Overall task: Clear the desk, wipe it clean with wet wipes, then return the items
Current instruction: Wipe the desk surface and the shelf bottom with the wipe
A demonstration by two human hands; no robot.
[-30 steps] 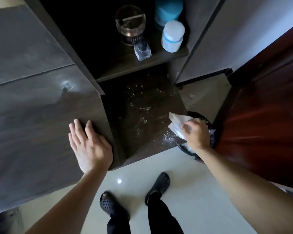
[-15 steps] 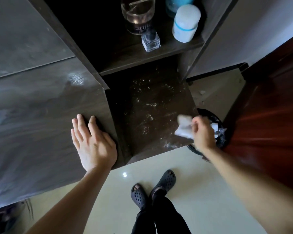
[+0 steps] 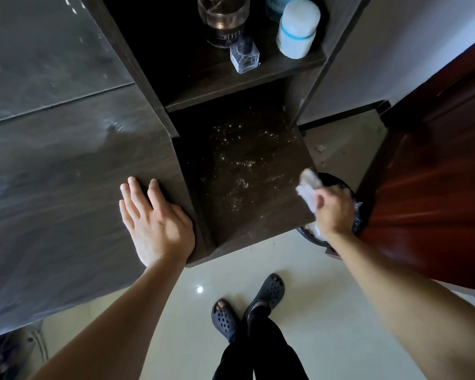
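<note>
The L hand is laid flat on the counter, fingers straight & spread, nothing held. The wipe is bunched up & gripped in the R hand. It is held at the right edge of the low shelf, next to the bin.

White crumbs are spread over the shelf. They lie to the left of the wipe & further back. The patch is longer front to back than side to side. The R hand is much nearer. The L hand is cut off from the crumbs by the counter's side wall. The next sweep prob. has to go left & back, then be pulled toward the bin.

On the top shelf, "HEXS" can be read on the jar; the rest can't be made out. No words can be read on the small clear bottle or the white tub w/ its blue ring.
</note>
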